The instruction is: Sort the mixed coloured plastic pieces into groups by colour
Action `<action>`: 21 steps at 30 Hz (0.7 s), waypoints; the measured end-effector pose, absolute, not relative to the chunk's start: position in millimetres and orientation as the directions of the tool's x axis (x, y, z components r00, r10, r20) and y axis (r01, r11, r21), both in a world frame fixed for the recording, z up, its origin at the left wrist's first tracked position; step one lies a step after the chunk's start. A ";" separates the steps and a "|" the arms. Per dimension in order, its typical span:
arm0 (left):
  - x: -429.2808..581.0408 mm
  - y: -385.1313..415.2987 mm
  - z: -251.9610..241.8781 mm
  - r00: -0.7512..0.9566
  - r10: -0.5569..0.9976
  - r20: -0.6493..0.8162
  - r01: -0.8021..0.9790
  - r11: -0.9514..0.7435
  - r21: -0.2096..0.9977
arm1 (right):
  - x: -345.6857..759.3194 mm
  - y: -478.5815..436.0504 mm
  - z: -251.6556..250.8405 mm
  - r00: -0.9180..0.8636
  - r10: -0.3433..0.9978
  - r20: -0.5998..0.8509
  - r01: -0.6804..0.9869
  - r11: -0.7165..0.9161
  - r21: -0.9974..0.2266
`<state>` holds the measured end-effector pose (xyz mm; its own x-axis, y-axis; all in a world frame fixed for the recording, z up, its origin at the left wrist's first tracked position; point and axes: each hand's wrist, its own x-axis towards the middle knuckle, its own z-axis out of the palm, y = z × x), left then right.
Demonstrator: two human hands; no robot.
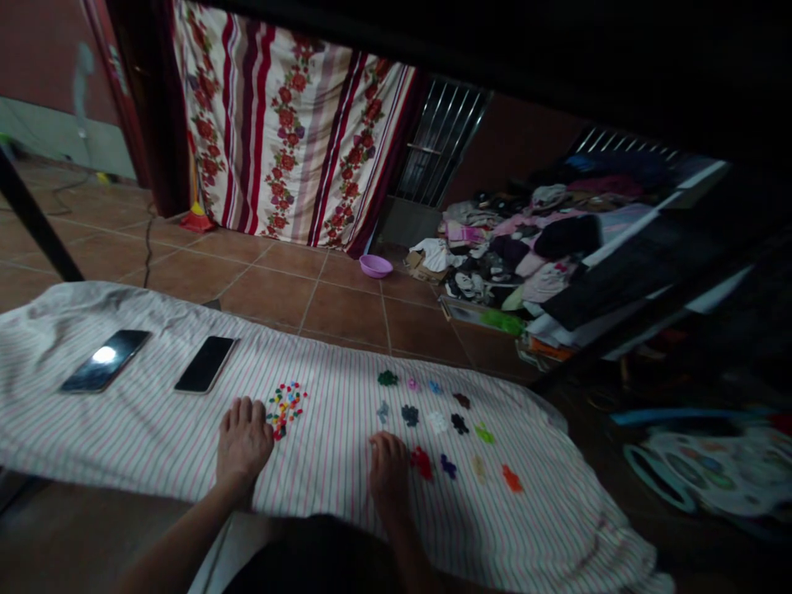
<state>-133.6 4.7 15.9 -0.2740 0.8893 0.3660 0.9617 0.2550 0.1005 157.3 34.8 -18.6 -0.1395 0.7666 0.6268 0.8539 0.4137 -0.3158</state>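
My left hand (243, 439) lies palm down on the striped cloth (334, 412), fingers stretched forward. Just right of its fingertips is a loose heap of small mixed-colour pieces, like beads (288, 404). My right hand (389, 467) rests on the cloth with its fingers curled in and pressed together; what they hold, if anything, is hidden. Beside it sits a red pile (421, 464), with a grey pile (409, 415) a little farther off. More single-colour piles spread rightward, among them dark green (388, 378), black (459, 424), lime green (484, 433) and orange (511, 478).
Two phones, one with a lit reflection (106, 361) and one dark (206, 365), lie on the cloth at left. Beyond the cloth are a tiled floor, a purple basin (375, 266), a flowered curtain (290, 132) and heaped clothes (525, 239).
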 end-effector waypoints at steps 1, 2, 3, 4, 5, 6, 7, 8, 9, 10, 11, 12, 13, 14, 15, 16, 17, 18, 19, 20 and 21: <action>-133.8 4.7 15.6 -0.275 0.890 0.365 0.962 0.256 0.099 | 157.4 35.1 -19.2 -0.143 0.766 0.627 0.855 0.414 -0.311; -134.0 4.8 15.4 -0.275 0.890 0.363 0.961 0.257 0.099 | 157.6 35.5 -19.9 -0.147 0.764 0.629 0.857 0.415 -0.304; -134.0 4.8 15.6 -0.274 0.891 0.361 0.962 0.256 0.099 | 157.8 35.9 -20.5 -0.152 0.760 0.632 0.860 0.417 -0.295; -134.0 4.8 16.0 -0.274 0.893 0.358 0.962 0.254 0.102 | 158.0 36.4 -21.0 -0.156 0.757 0.635 0.861 0.419 -0.287; -133.9 4.7 16.9 -0.275 0.895 0.353 0.961 0.253 0.107 | 158.2 36.7 -21.2 -0.162 0.755 0.636 0.862 0.422 -0.281; -133.7 4.6 18.2 -0.277 0.896 0.347 0.961 0.253 0.114 | 158.3 36.8 -21.0 -0.169 0.754 0.634 0.861 0.427 -0.278; -133.5 4.3 19.7 -0.281 0.898 0.339 0.959 0.254 0.124 | 158.4 36.8 -20.5 -0.176 0.756 0.631 0.858 0.432 -0.278; -133.4 3.9 21.5 -0.285 0.899 0.332 0.958 0.255 0.133 | 158.4 36.6 -19.7 -0.181 0.758 0.627 0.855 0.436 -0.281; -133.4 3.6 23.2 -0.287 0.900 0.327 0.957 0.254 0.140 | 158.3 36.3 -18.8 -0.187 0.760 0.622 0.851 0.442 -0.285; -133.4 3.2 24.8 -0.287 0.902 0.324 0.957 0.252 0.145 | 158.1 35.9 -17.7 -0.193 0.761 0.619 0.847 0.447 -0.287; -133.5 2.9 26.2 -0.284 0.903 0.322 0.957 0.249 0.146 | 157.9 35.4 -16.7 -0.197 0.764 0.615 0.844 0.451 -0.290; -133.7 2.7 27.2 -0.282 0.904 0.320 0.958 0.248 0.144 | 157.7 34.9 -15.7 -0.200 0.769 0.607 0.843 0.451 -0.294; -133.9 2.5 27.8 -0.279 0.906 0.318 0.959 0.247 0.138 | 157.4 34.5 -15.0 -0.203 0.776 0.597 0.841 0.450 -0.300; -134.1 2.5 28.1 -0.277 0.908 0.314 0.960 0.248 0.130 | 157.0 34.0 -14.4 -0.204 0.786 0.584 0.840 0.447 -0.307; -134.4 2.5 28.0 -0.276 0.909 0.311 0.960 0.250 0.123 | 156.6 33.6 -14.1 -0.200 0.795 0.572 0.840 0.439 -0.317; -134.6 2.5 27.7 -0.275 0.910 0.309 0.961 0.251 0.117 | 156.1 33.4 -14.0 -0.189 0.805 0.563 0.842 0.428 -0.328; -134.8 2.5 27.3 -0.275 0.911 0.308 0.961 0.252 0.112 | 155.7 33.3 -14.2 -0.175 0.811 0.559 0.844 0.415 -0.339; -134.9 2.5 26.9 -0.273 0.911 0.310 0.962 0.252 0.108 | 155.3 33.4 -14.6 -0.161 0.813 0.559 0.847 0.405 -0.345; -134.9 2.4 26.6 -0.271 0.910 0.312 0.962 0.251 0.105 | 155.1 33.8 -15.4 -0.148 0.814 0.562 0.849 0.396 -0.350; -134.9 2.3 26.6 -0.269 0.910 0.315 0.963 0.249 0.103 | 155.0 34.3 -16.3 -0.137 0.814 0.564 0.851 0.388 -0.354; -134.8 2.1 26.9 -0.267 0.910 0.317 0.964 0.247 0.102 | 155.1 35.0 -17.3 -0.132 0.815 0.564 0.850 0.385 -0.358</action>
<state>-134.8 2.1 26.9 -0.2671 0.9101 0.3169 0.9636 0.2473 0.1020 155.1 35.0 -17.3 -0.1320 0.8152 0.5639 0.8505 0.3854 -0.3581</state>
